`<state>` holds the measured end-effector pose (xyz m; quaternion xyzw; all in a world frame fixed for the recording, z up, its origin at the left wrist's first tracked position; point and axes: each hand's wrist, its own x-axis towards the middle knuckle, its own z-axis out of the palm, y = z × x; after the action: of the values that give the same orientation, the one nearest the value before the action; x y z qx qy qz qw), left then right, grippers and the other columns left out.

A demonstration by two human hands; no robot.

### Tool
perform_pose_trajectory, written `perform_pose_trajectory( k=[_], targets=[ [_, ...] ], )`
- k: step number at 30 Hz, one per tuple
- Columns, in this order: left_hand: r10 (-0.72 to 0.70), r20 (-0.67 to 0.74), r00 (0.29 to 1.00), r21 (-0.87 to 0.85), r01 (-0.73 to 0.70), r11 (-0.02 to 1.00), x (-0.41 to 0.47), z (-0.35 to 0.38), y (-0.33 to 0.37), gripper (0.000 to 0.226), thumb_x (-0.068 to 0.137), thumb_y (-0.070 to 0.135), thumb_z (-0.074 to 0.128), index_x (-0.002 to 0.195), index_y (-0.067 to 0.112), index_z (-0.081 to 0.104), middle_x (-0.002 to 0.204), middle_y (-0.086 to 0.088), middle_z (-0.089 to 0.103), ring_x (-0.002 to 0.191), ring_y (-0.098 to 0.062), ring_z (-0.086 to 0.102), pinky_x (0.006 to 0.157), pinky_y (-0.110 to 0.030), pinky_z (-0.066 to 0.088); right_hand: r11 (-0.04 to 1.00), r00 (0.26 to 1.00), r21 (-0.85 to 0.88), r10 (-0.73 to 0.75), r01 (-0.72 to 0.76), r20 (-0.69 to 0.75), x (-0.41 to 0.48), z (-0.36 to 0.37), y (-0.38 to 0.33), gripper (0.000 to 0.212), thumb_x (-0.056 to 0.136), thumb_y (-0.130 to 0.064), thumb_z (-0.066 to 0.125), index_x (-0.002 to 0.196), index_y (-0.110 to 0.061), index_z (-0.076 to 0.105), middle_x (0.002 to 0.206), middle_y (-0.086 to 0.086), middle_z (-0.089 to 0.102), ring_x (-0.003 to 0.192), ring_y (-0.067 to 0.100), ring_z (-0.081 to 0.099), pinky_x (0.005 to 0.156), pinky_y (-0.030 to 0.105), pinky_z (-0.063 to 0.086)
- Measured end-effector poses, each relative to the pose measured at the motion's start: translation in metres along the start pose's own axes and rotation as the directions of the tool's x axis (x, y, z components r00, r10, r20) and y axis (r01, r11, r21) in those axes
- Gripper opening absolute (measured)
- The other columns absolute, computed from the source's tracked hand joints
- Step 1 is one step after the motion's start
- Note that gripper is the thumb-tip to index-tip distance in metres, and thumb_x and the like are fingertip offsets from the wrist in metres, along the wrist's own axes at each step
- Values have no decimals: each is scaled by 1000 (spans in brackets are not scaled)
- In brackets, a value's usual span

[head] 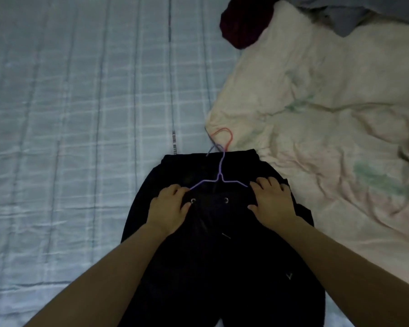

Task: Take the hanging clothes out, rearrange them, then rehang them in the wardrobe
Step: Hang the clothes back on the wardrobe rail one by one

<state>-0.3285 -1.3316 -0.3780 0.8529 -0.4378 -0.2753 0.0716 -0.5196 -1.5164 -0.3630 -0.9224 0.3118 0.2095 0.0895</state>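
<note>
Both hands pressed flat, fingers spread and gripping nothing, on a black garment [213, 223] lying on the bed [69, 114]. The left hand [169, 210] and right hand [273, 204] each touched one shoulder end of a purple hanger [220, 178], its hook pointing away from the person. A red hanger [224, 135] lay beyond. Dim light hid the garment's folds; its lower part was cut off.
</note>
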Motion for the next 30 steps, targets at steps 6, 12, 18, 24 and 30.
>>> perform_pose_trajectory(
  k=[6,12,18,24,30],
  targets=[
    [-65,272,960,171,18,985,28,23,-11,68,96,41,44,150,27,7,156,-3,16,143,-21,14,114,-50,17,1000,1000,15,-12,12,7,10,10,7,43,82,-41,65,119,-22,55,120,6,48,112,28,42,89,44,31],
    [-26,248,968,271,-44,962,39,12,-9,38,95,42,44,130,28,45,125,1,47,121,-20,41,114,-50,12,970,992,230,-49,75,-117,6,21,16,39,51,-20,89,84,-20,68,83,4,64,72,26,61,64,36,44],
    [164,113,980,-83,-155,984,1,-4,-18,61,81,65,27,99,19,64,85,3,56,78,-17,57,76,-37,48,898,974,409,-81,164,-212,-17,19,18,23,74,-16,76,93,-19,64,67,-2,64,55,19,56,59,26,36],
    [206,-208,956,-126,-235,964,-77,-41,1,61,91,66,22,99,24,65,84,10,53,71,-6,55,62,-27,47,877,890,345,-172,333,-421,-63,-11,3,12,81,-19,69,93,-18,66,70,-2,60,57,18,55,59,30,45],
    [197,-478,856,-60,-255,965,-180,-75,8,32,94,50,39,110,30,58,86,23,45,70,1,51,61,-19,42,816,769,275,-285,508,-573,-132,-56,-35,27,90,-37,45,111,-25,58,78,-5,61,68,12,58,64,23,39]
  ],
)
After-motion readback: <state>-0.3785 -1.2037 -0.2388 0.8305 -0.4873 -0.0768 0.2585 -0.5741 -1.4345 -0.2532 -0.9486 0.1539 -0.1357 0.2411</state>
